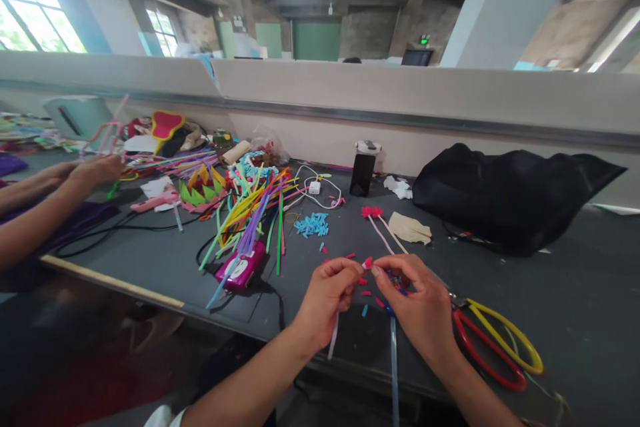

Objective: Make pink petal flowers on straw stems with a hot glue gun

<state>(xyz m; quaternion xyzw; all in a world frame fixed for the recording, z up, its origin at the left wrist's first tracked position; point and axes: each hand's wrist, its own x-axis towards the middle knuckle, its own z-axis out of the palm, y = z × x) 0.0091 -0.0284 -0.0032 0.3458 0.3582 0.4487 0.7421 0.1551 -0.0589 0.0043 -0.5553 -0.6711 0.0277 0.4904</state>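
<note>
My left hand (327, 297) is closed in a pinch on a pale pipe cleaner stem (334, 337), whose lower end hangs below the fist. At its tip sits a small red fuzzy piece (368, 263), between both hands. My right hand (420, 297) is closed, thumb and forefinger pinching at the red piece's right side. Beneath the right hand lies a partly hidden blue tool with a long translucent stick (394, 360) pointing toward me. Short red pieces (367, 293) are scattered around. Beyond lie two pale stems with red fuzzy heads (372, 212).
Cutters with red and yellow handles (500, 340) lie at right, before a black bag (500, 193). Blue cut pieces (313, 224), a pipe cleaner bundle (255, 213) and a magenta box (243, 267) are left. Another person's hands (95, 170) work at far left.
</note>
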